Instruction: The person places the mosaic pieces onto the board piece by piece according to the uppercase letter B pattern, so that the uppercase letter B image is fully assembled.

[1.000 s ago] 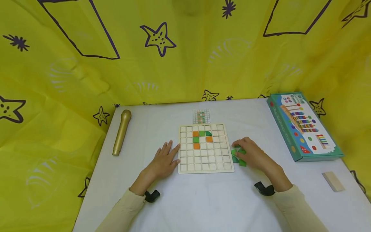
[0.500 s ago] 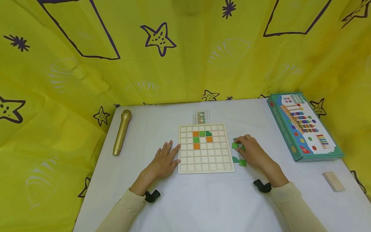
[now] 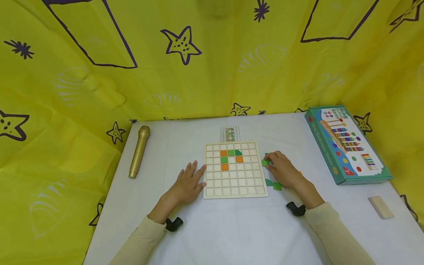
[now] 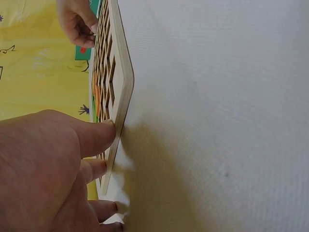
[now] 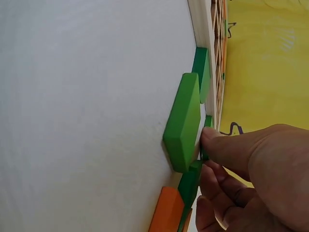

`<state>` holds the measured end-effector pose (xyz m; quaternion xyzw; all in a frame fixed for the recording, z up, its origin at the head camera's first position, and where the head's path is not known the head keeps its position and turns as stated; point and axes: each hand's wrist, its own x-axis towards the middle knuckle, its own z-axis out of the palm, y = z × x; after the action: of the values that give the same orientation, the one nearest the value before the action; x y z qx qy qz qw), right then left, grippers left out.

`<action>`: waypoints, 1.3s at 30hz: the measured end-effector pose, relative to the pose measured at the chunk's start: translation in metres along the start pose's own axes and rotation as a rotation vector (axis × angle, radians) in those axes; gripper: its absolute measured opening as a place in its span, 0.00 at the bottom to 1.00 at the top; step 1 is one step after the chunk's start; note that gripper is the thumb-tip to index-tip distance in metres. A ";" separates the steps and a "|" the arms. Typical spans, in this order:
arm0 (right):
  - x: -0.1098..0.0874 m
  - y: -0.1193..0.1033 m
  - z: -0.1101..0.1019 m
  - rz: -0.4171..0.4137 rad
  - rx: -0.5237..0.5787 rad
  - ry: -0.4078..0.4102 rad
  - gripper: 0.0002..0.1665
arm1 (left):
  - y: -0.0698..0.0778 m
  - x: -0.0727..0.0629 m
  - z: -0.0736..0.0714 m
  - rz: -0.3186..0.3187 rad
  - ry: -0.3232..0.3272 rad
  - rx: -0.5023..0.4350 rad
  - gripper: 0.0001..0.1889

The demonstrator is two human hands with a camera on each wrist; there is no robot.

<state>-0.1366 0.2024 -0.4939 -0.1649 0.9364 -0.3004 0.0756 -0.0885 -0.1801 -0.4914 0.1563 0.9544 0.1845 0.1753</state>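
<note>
My left hand (image 3: 188, 186) lies with fingers spread at the left side of a square wooden grid board (image 3: 235, 190); thumb and a finger touch its edge. Several orange and green tiles sit in the board's upper cells, one a dark green quarter-round (image 3: 238, 152). By the right edge, my right hand (image 3: 284, 170) pinches a light green square tile (image 3: 265, 162) between thumb and fingers. Below that hand lie a dark green rounded tile (image 3: 269, 182) and another green square tile (image 3: 277, 186). An orange tile (image 5: 166, 210) lies nearby in the right wrist view, partly cut off.
A small printed grid card (image 3: 229, 133) lies just behind the board. To the left is a gold microphone (image 3: 139, 151). A green game box (image 3: 351, 147) and a pale wooden block (image 3: 381, 207) are on the right. Yellow patterned cloth (image 3: 212, 73) hangs behind the white table.
From among the loose tiles, my right hand has drawn a green square tile up and left to the board's right edge. My left hand has stayed in place.
</note>
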 end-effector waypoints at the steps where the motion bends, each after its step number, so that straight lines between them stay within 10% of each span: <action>1: 0.000 0.000 0.000 0.000 -0.007 -0.003 0.16 | 0.000 0.000 0.000 -0.001 0.000 0.002 0.35; 39: 0.041 -0.079 0.046 -0.152 -0.068 -0.080 0.10 | 0.002 -0.001 -0.003 0.002 0.002 -0.017 0.35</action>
<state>-0.1433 0.1025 -0.4859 -0.2499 0.9271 -0.2664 0.0842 -0.0881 -0.1793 -0.4879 0.1554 0.9528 0.1930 0.1757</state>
